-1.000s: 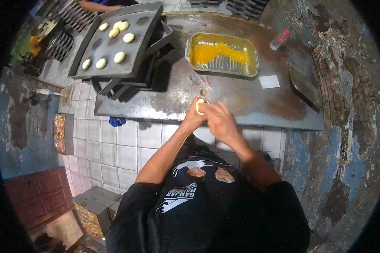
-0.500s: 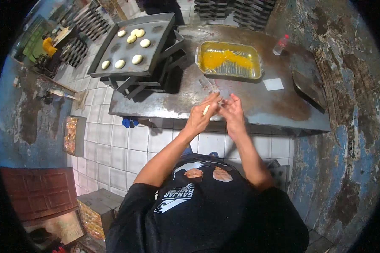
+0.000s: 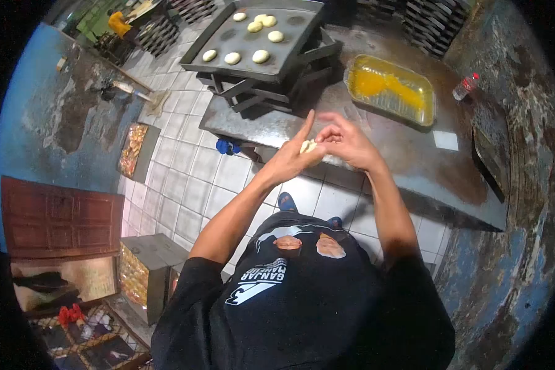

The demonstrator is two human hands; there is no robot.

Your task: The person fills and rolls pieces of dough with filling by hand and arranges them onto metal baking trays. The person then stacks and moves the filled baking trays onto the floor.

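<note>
A small pale piece of dough (image 3: 308, 147) rests in my left hand (image 3: 288, 159), which is cupped round it with some fingers pointing up. My right hand (image 3: 353, 147) meets it from the other side, fingers curled and thumb against the dough. Both hands are in front of the table's near edge. Beyond them on the metal table (image 3: 388, 145) stands a clear tray (image 3: 427, 114) with a yellow-orange mass (image 3: 385, 85). At the upper left, a dark baking tray (image 3: 231, 46) bears several round dough balls (image 3: 261, 57).
The baking tray sits on stacked dark metal trays (image 3: 246, 92). A red-capped bottle (image 3: 464, 87), a white paper (image 3: 445, 140) and a dark flat pan (image 3: 488, 163) lie to the right. Wrapped goods (image 3: 132, 150) stand on the floor at left. A person in yellow (image 3: 118, 23) is far back.
My view has turned, so the table and trays appear farther up and right. My hands have come together on the dough, the right fingers now curled instead of spread.
</note>
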